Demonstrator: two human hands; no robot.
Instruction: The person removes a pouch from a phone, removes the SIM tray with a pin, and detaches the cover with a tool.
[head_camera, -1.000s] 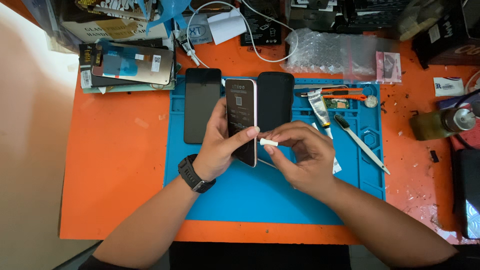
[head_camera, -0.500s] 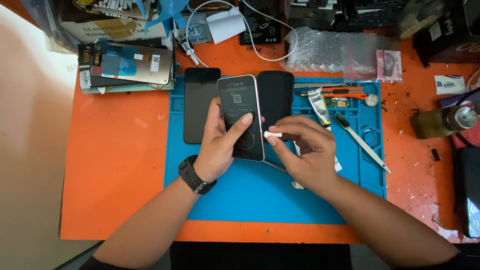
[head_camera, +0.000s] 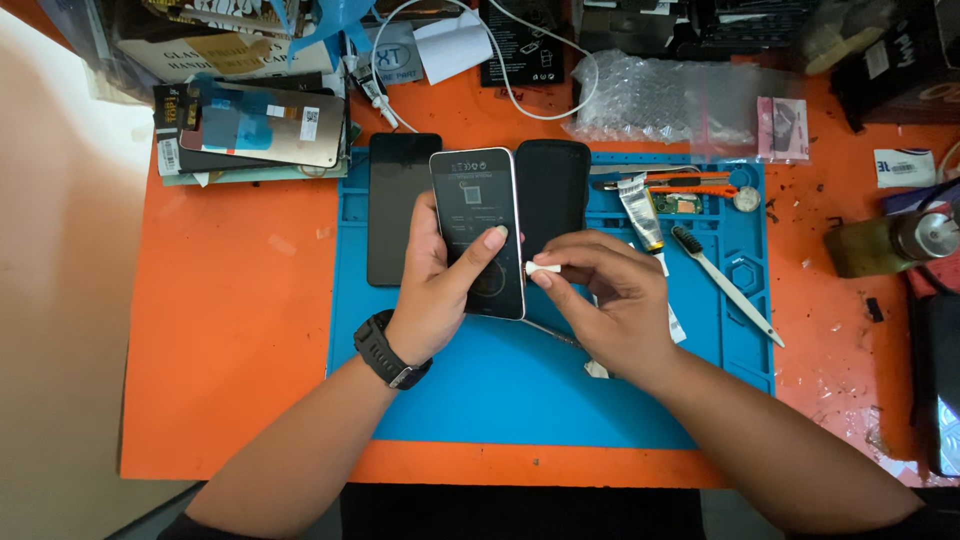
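My left hand (head_camera: 440, 285), with a black watch on the wrist, grips a smartphone (head_camera: 478, 215) with a dark screen and light edge, held upright over the blue work mat (head_camera: 520, 390); the thumb lies across the screen. My right hand (head_camera: 610, 295) pinches a small white piece (head_camera: 545, 268) at the phone's right edge. A thin metal tool (head_camera: 550, 332) pokes out under the right hand.
A black screen panel (head_camera: 395, 205) and a black phone case (head_camera: 553, 190) lie on the mat beside the held phone. A glue tube (head_camera: 638, 210), a toothbrush (head_camera: 725, 285) and an orange-handled tool (head_camera: 690, 188) lie to the right. Boxes, bubble wrap (head_camera: 650, 100), a white cable and a bottle (head_camera: 885, 245) crowd the orange table.
The left hand has turned the phone from edge-on to facing up and raised it slightly. The right hand has stayed at its right edge with the white piece.
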